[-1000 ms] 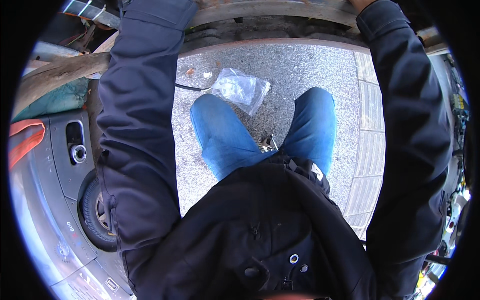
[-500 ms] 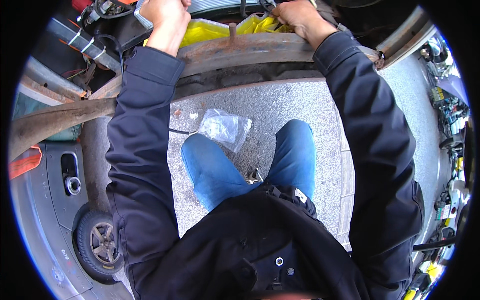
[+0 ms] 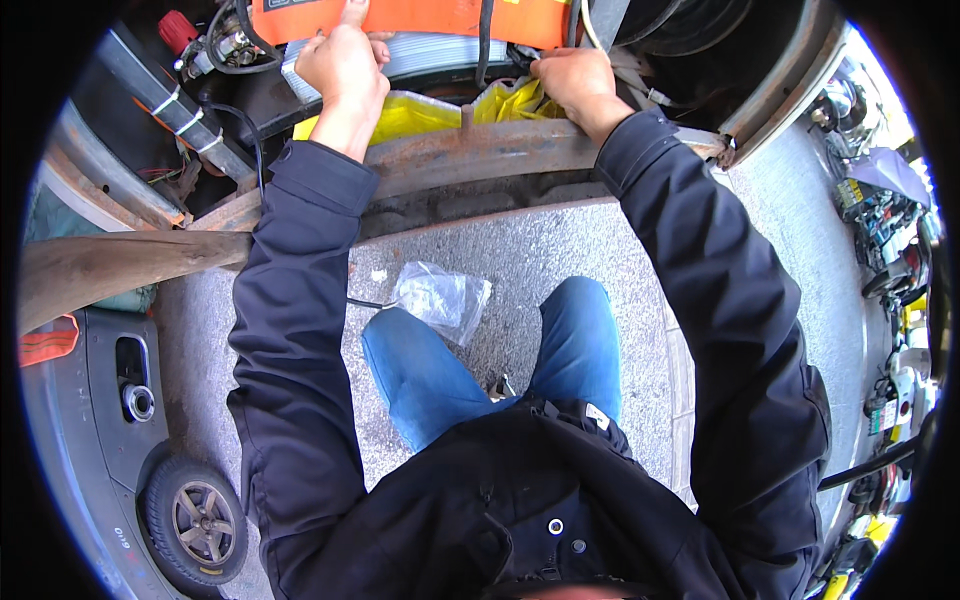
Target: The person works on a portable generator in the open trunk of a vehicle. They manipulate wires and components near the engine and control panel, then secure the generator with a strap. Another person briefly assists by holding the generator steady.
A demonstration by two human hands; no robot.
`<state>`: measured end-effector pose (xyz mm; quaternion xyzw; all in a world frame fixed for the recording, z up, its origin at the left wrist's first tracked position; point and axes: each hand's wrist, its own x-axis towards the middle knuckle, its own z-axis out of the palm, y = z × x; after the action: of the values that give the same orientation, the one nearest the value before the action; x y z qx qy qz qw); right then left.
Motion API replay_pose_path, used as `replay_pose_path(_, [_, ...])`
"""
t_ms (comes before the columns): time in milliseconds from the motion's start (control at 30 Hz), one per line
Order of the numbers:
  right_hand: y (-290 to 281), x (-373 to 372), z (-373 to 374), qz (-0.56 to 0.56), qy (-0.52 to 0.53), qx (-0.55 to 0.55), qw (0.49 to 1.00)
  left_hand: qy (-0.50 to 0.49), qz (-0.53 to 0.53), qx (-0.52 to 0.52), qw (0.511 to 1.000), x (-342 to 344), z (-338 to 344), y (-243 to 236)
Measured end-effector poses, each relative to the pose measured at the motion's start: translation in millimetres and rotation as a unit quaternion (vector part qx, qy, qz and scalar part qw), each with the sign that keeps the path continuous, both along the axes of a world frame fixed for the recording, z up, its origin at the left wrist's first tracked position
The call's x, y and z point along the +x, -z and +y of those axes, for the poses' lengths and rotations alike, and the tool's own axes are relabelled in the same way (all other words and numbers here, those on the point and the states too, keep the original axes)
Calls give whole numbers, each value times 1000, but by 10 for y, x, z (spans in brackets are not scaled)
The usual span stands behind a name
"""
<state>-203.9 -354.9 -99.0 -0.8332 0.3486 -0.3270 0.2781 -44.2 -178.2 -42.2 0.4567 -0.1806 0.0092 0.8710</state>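
Both hands sit lower in view than half a second ago, as my gaze tips forward and an orange sheet appears at the top edge. Nearest, my black jacket and blue jeans fill the lower middle, knees apart above grey pavement. Just beyond my left knee lies a clear plastic bag. Past it, a rusty metal beam curves from side to side, with crumpled yellow sheeting along its far edge.

Over the beam, my left hand is curled, its thumb raised against the orange sheet; I cannot tell whether it pinches the edge. My right hand is bent inward near the sheet's lower right edge, beside a black cable; what its fingers grip, if anything, I cannot tell. Under the orange sheet, between my hands, a pale ribbed panel shows. Off to the left stands a grey vehicle with a spoked wheel; far right, what look like parked motorbikes line the pavement.
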Motion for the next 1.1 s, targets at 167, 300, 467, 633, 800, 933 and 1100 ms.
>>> replay_pose_path(167, [-11,-5,-17,-2,-4,86,996,39,24,-9,999,-6,15,-18])
replay_pose_path(300, [-61,-61,23,17,8,91,996,43,55,-3,998,-31,-5,-38])
replay_pose_path(467, [-122,-69,135,2,30,80,996,28,52,-16,998,-93,-1,-90])
replay_pose_path(633, [-173,-38,222,11,29,104,994,20,60,-2,998,-73,67,-96])
replay_pose_path(800, [-208,-55,166,-8,17,76,997,-5,49,-26,998,-45,-6,-72])
replay_pose_path(933, [-112,-238,51,203,-93,-261,939,57,48,-5,997,32,-127,116])
replay_pose_path(1100, [-117,8,207,-1,-4,114,993,87,91,42,991,596,-15,284])
